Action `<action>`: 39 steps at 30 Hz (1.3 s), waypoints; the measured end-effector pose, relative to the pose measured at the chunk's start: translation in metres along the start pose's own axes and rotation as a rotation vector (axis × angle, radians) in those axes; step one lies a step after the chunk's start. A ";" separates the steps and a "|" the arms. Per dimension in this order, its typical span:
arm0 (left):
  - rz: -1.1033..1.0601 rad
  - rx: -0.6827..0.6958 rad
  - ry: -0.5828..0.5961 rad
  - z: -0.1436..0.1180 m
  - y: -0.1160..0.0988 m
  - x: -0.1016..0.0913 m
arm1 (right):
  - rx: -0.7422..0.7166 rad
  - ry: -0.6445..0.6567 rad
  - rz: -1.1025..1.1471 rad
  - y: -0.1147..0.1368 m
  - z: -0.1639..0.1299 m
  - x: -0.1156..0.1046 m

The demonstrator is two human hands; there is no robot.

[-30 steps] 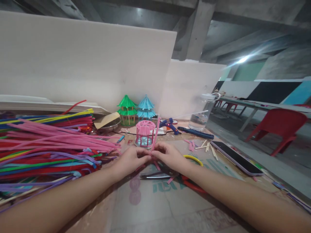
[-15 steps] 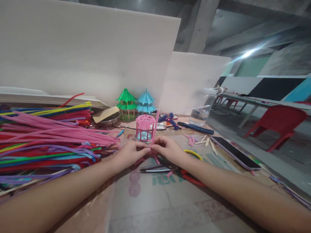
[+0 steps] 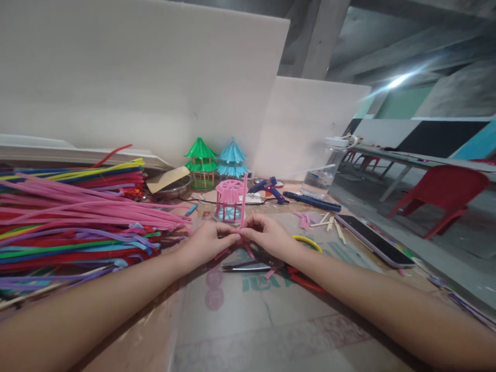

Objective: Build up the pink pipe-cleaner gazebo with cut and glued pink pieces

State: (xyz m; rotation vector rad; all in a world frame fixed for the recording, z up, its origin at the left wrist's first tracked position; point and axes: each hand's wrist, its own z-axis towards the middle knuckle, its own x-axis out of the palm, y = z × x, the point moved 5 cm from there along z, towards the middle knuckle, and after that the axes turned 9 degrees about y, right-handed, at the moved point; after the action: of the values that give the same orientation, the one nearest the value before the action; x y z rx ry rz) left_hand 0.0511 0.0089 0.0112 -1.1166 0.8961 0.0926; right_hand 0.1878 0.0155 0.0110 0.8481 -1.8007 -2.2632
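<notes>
Pink pipe cleaner (image 3: 243,201) stands nearly upright, its lower end pinched between left hand (image 3: 209,244) and right hand (image 3: 267,236), both grips clamped on it.

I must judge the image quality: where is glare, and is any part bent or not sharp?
Head view: a lamp at upper right flares in streaks across the ceiling; the wide lens bows the white board and stretches both forearms; left hand and right hand pinching the pink pipe cleaner look fairly sharp; the red chair is soft.
</notes>
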 end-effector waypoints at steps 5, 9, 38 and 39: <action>-0.001 -0.006 0.000 -0.001 0.000 0.000 | -0.003 0.009 0.018 0.000 -0.001 0.001; -0.029 -0.029 0.023 0.000 0.002 0.002 | -0.016 0.019 0.042 0.001 0.000 0.001; -0.100 -0.027 0.069 0.002 0.003 0.001 | -0.074 -0.002 -0.021 0.001 -0.001 -0.002; -0.106 -0.024 0.077 0.002 0.004 0.002 | -0.071 -0.003 -0.028 0.001 -0.001 -0.002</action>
State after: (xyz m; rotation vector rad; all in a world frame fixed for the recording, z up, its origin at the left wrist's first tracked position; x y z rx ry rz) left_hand 0.0515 0.0114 0.0074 -1.1943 0.9046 -0.0277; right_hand 0.1896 0.0156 0.0124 0.8632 -1.7082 -2.3317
